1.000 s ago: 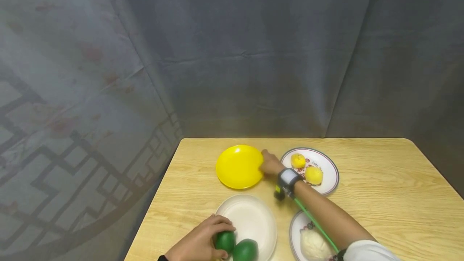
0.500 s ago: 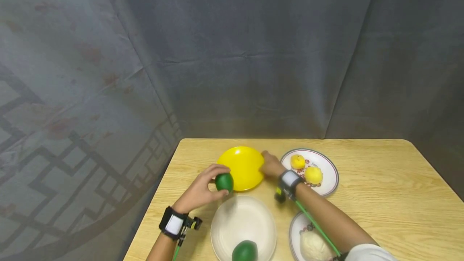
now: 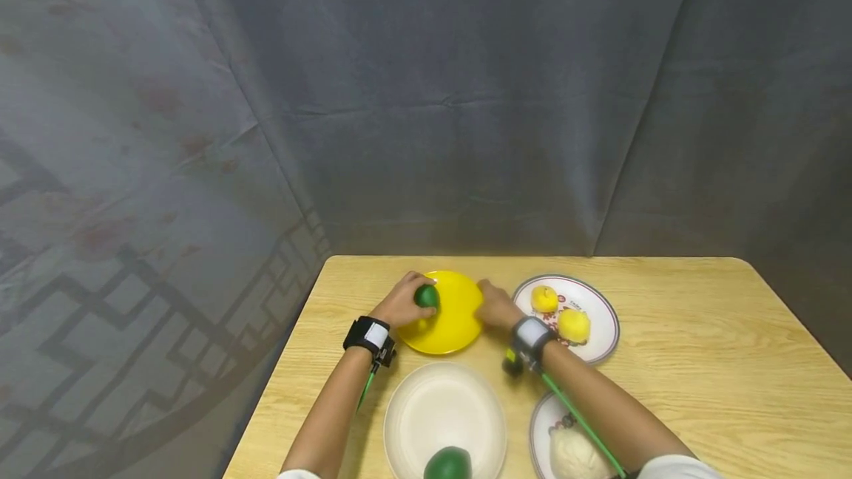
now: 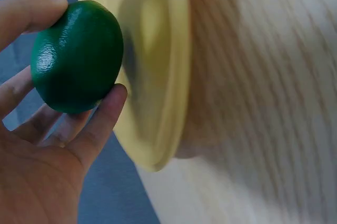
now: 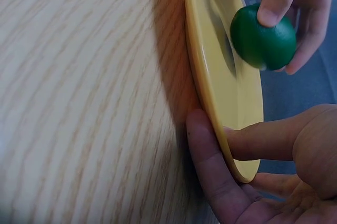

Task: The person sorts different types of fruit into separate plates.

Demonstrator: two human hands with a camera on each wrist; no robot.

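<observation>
In the head view my left hand holds a smooth, glossy dark green oval fruit between thumb and fingers, above the yellow plate. A gap shows between the fruit and the plate in the right wrist view. My right hand pinches the plate's right rim, thumb on the upper face and a finger underneath, as the right wrist view shows. A second green fruit lies in the cream-coloured plate nearer to me, partly cut off by the frame edge.
A white patterned oval plate with two yellow fruits stands behind my right wrist. Under my right forearm, another patterned plate bears a pale round lump. Grey curtains hang behind the wooden table.
My left hand has lifted one green fruit out of the cream plate and carried it forward over the yellow plate. My right hand has stayed at the yellow plate's rim.
</observation>
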